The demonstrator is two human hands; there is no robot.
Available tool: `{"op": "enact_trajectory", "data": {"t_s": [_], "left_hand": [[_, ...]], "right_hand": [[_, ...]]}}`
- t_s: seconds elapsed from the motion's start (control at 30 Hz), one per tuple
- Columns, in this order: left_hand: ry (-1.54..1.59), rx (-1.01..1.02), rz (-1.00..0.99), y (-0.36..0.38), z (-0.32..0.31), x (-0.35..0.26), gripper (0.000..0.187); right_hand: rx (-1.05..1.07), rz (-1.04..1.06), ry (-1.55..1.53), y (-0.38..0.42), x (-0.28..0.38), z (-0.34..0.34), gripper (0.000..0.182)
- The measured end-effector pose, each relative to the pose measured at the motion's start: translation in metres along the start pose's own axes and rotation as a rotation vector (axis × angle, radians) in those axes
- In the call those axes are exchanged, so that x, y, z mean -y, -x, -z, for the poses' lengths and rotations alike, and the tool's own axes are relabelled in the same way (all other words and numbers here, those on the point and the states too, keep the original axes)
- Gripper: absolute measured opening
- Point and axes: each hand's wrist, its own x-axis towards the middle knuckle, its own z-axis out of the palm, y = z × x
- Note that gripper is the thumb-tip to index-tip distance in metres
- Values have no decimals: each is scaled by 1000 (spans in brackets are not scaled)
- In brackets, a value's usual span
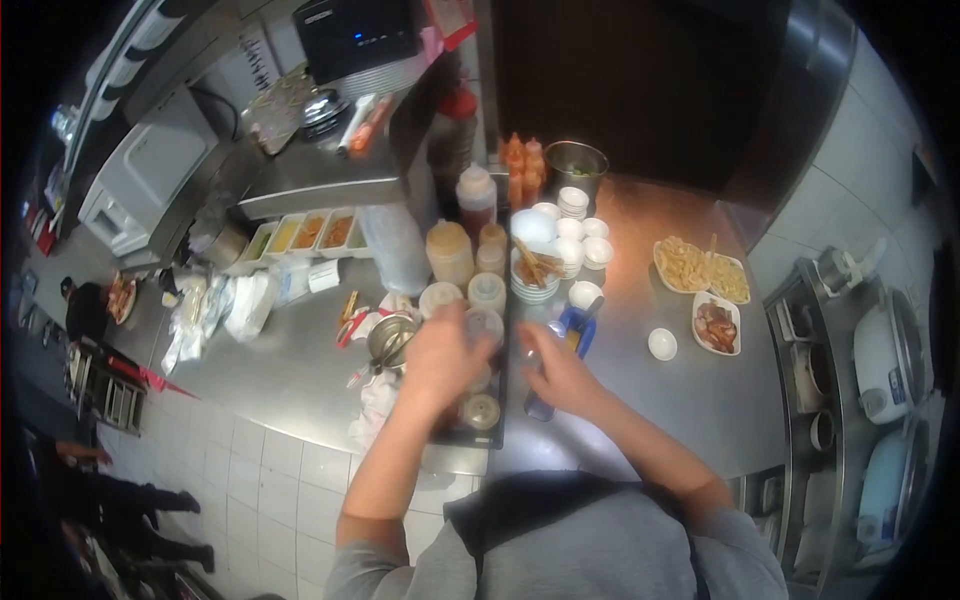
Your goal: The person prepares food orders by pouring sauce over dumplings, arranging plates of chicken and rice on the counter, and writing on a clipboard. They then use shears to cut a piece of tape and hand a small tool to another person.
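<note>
My left hand (pixel 445 355) is over the group of sauce tubs and bottles, smeared by motion. Beneath and beside its fingers stand a round pale tub (pixel 487 291) and a clear-lidded jar (pixel 484 325). A lidded jar (pixel 481 411) sits nearer to me. Over the steel counter, my right hand (pixel 558 372) has its fingers curled together; what is in them, if anything, is too blurred to name. Just beyond it lies a blue tray (pixel 577 332) with a utensil in it. A small white bowl (pixel 584 294) stands behind that tray.
Stacked white bowls (pixel 572 230) and orange squeeze bottles (pixel 525 165) stand at the back. Dishes of fries (pixel 684 264) and meat (pixel 716 324) are at the right, near a small bowl (pixel 662 344). Left are a metal pot (pixel 392 340) and plastic bags (pixel 205 310). Other people are far left.
</note>
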Motion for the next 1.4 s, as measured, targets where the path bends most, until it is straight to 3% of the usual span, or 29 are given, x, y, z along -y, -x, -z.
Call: {"op": "enact_trajectory", "data": {"t_s": [0.13,0.27,0.3,0.37,0.5,0.6,0.7,0.8,0.83,0.87,0.9,0.93,0.97,1.0,1.07,1.17,1.27,1.4], "left_hand": [[-385,76,-40,-19,-30,-13,42],[-600,-113,-151,-21,-67,1,52],[-520,-97,-114,-22,-65,1,56],[-508,-80,-98,-20,-58,2,57],[-346,-65,-96,-9,-40,-11,60],[-203,-199,-251,2,-12,-41,62],[-32,-237,-309,17,30,-106,63],[172,-297,-471,19,20,-144,71],[322,-237,-442,17,5,-151,75],[469,-172,-409,16,-11,-158,78],[744,28,-262,15,-37,-157,85],[781,69,-274,17,-67,-153,85],[834,148,-190,21,-100,-148,86],[880,221,-101,24,-134,-143,88],[1261,631,230,32,-204,-131,86],[1204,786,212,55,-275,-128,82],[1375,850,386,57,-310,-138,77],[1280,873,505,48,-339,-140,70]], "right_hand": [[8,-32,-14,-25,-48,-39,65],[-60,79,-8,-40,-64,-66,76],[-39,99,-19,-43,-57,-68,76],[-114,-68,152,-40,-46,-67,73],[-185,-68,121,-40,-41,-72,68],[-318,83,-63,-40,-18,-47,66],[-348,135,-612,-35,20,1,65],[-303,261,-577,-14,5,49,66],[-271,122,-878,-1,3,58,63],[-312,86,-845,17,-7,71,63],[-265,37,-789,37,-17,84,62],[-214,-11,-736,56,-24,95,61],[-225,-162,-775,76,-28,101,57],[-245,-186,-752,96,-42,106,57],[-169,-681,-1050,134,-85,104,56],[-106,-919,-1126,172,-140,113,50],[-78,-975,-1042,187,-165,120,47],[-75,-1027,-1114,187,-184,130,45]]}}
